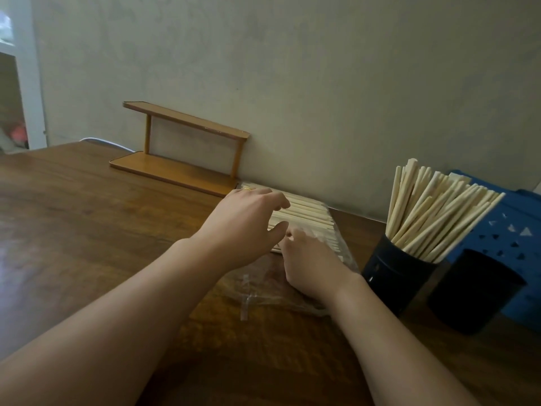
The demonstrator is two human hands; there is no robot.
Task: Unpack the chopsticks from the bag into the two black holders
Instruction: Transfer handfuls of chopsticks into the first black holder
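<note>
Head view: you are reaching both hands onto the clear plastic bag (pixel 292 291) of chopsticks (pixel 304 213) lying flat on the tabletop (pixel 87 218). Your left hand (pixel 248 221) is hovering with a relaxed, wide grip; your right hand (pixel 310 262) is curling onto the chopsticks, grip unclear. One black holder (pixel 395 273) is standing full; the other black holder (pixel 474 291) is standing beside it.

Bare forearms, no sleeves; gold ring (pixel 246 189) on left hand (pixel 246 221)

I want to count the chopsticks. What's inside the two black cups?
The left black cup holds a big bunch of pale chopsticks standing up; their bottom ends are hidden inside. The right black cup shows no chopsticks sticking out, and its dark inside cannot be seen.
</note>
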